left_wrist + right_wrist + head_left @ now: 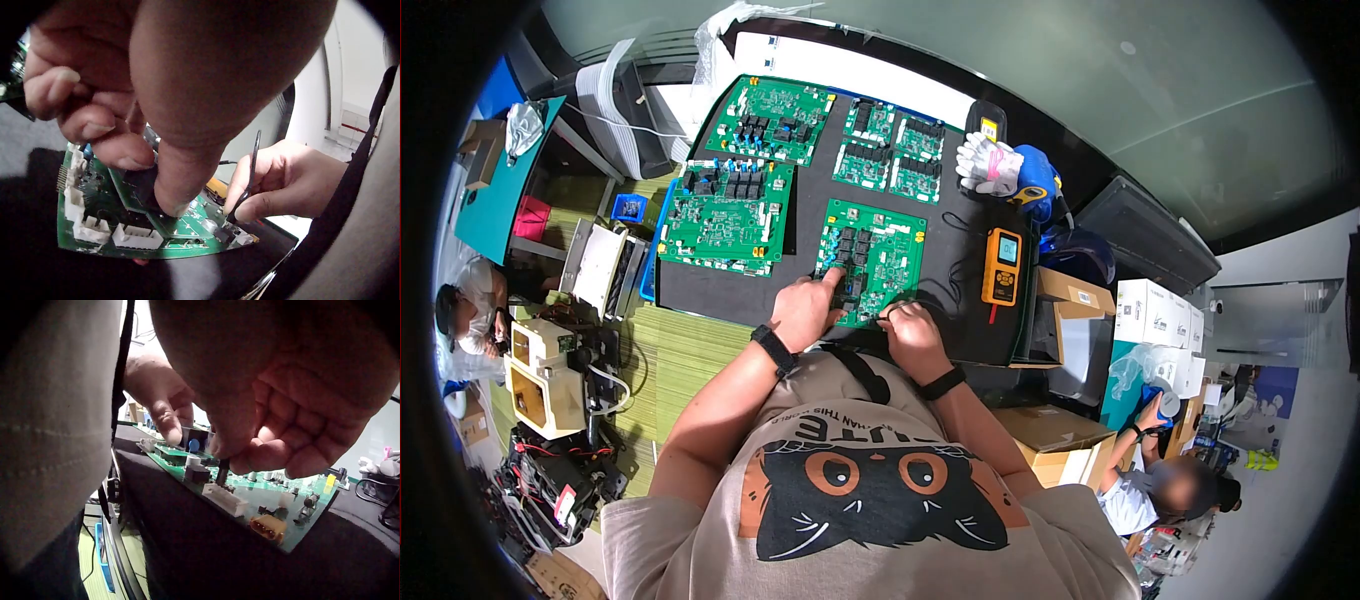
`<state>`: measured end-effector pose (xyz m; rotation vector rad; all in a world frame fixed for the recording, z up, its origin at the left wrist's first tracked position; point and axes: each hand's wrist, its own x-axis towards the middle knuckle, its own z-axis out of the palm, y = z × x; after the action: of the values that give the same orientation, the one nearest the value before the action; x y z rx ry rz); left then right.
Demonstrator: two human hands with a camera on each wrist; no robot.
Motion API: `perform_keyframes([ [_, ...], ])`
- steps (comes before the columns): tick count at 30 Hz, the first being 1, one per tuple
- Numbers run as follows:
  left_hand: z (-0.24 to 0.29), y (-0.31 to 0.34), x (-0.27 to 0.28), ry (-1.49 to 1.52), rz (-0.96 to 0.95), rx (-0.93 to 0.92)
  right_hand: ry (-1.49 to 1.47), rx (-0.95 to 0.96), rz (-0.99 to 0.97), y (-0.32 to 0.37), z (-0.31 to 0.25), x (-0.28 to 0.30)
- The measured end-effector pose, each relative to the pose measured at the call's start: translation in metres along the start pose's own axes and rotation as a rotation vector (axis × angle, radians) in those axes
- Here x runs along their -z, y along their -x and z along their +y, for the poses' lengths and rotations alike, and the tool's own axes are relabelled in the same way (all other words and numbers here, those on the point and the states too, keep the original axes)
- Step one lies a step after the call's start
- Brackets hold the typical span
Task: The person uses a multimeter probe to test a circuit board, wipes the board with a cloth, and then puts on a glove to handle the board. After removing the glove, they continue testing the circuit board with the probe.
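A green circuit board [900,255] lies on the black work surface near the person's body, crowded with black blocks and white connectors [137,237]. The left hand [805,308] reaches over its left side, pinching a black block [142,186] on the board between thumb and bent fingers. At the near right edge, the right hand [915,337] pinches a slim black tool [251,178] between thumb and forefinger. Its dark lower end [223,470] points down at the board beside a white connector [225,499]. An orange connector [267,529] sits at the board's corner.
Larger green boards [730,215] lie at the left, with several smaller boards [918,160] at the back. On the right are an orange meter [1001,268], white gloves [988,165] and a blue device [1037,182]. Cardboard boxes [1050,430] stand beside the table.
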<state>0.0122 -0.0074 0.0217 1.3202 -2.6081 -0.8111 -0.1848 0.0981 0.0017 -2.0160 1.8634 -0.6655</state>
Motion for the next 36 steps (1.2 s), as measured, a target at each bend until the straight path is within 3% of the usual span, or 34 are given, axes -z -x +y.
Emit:
perform_keyframes([
  [36, 0.0034, -0.0016, 0.0035, -0.057, -0.009, -0.007, 0.018, 0.042, 0.058, 0.0033, 0.0019, 0.0008],
])
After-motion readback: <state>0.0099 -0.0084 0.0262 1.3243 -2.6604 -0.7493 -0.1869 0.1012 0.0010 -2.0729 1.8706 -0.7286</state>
